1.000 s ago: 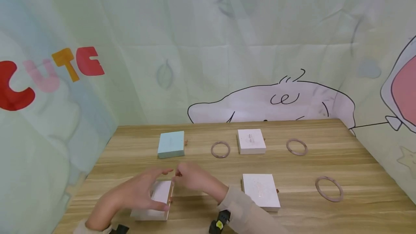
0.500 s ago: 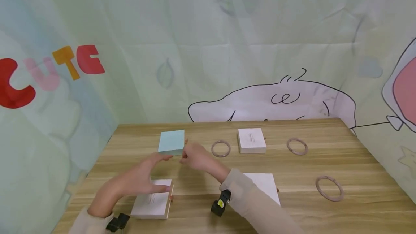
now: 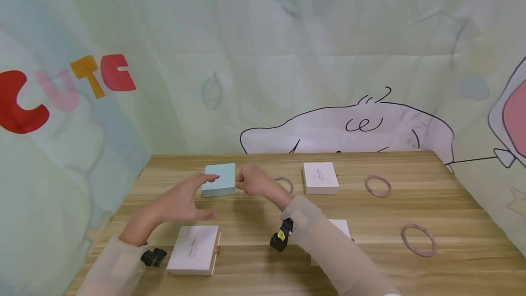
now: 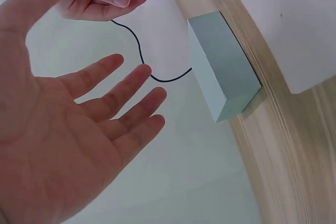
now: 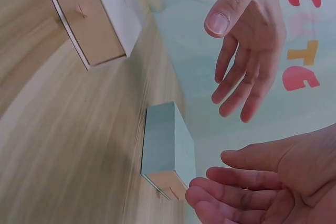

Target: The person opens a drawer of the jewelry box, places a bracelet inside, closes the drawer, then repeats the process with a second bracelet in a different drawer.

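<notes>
In the head view my left hand [image 3: 181, 202] hovers over the table's left side, thumb and fingers spread apart, holding nothing. Its fingers overlap the pale blue box [image 3: 226, 177] from this angle; the left wrist view shows a gap between them. My right hand [image 3: 256, 181] is near the box's right side, fingers loosely curled with nothing between them, as the right wrist view confirms. A small tab shows on the box's drawer end [image 5: 170, 187] there. Closer to me lies a white drawer box [image 3: 193, 250] with faint lettering and a small brown tab.
A white box [image 3: 320, 177] stands at the back, another white box [image 3: 339, 226] is partly under my right sleeve. Bangles lie at right, one farther back [image 3: 378, 186] and one nearer [image 3: 419, 240]. My right hand partly hides a third bangle [image 3: 292, 185]. A printed curtain surrounds the wooden table.
Both hands have moved away from the near white box, forward across the table to the pale blue box. The white box is now uncovered; the boxes and bangles stay in place.
</notes>
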Available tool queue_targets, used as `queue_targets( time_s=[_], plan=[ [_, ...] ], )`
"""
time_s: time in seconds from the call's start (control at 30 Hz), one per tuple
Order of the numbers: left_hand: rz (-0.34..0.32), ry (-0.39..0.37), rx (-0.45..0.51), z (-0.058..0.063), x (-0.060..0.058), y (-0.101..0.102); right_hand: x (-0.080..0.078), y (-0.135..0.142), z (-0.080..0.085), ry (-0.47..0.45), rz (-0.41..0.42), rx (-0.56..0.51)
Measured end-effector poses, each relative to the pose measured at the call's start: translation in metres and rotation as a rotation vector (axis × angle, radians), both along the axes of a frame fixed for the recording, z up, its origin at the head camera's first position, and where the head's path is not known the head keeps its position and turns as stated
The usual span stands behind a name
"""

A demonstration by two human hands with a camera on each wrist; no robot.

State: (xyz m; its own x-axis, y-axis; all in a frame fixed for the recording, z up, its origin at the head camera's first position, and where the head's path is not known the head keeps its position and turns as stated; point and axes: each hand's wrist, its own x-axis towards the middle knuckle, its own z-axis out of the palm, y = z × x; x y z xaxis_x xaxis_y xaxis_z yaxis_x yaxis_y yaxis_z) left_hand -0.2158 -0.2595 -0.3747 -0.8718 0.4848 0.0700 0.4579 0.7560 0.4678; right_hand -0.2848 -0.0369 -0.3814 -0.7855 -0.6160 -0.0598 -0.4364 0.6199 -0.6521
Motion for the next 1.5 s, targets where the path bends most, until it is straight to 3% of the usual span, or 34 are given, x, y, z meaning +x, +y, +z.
queue_targets(
  time_s=[0.33, 0.7, 0.8, 1.03, 1.3, 1.5],
  plan=[
    [0.009, 0.040, -0.001, -0.001, -0.036, -0.002, -0.021, 0.001, 0.001, -0.111, -0.073, -0.054],
    [0.053, -0.073, -0.027, 0.001, -0.063, -0.001, -0.034, 0.001, 0.000, -0.130, -0.081, -0.053],
    [0.061, -0.095, -0.033, -0.001, -0.068, -0.001, -0.036, 0.000, -0.002, -0.117, -0.083, -0.038],
    [0.030, -0.067, -0.067, -0.007, -0.081, 0.002, -0.043, -0.004, -0.011, -0.085, -0.085, -0.045],
    [0.015, -0.080, -0.108, -0.014, -0.089, 0.010, -0.053, -0.008, -0.029, -0.125, -0.129, -0.102],
    [0.010, -0.051, -0.144, -0.021, -0.091, 0.013, -0.057, -0.015, -0.041, -0.009, -0.163, -0.028]
  ],
)
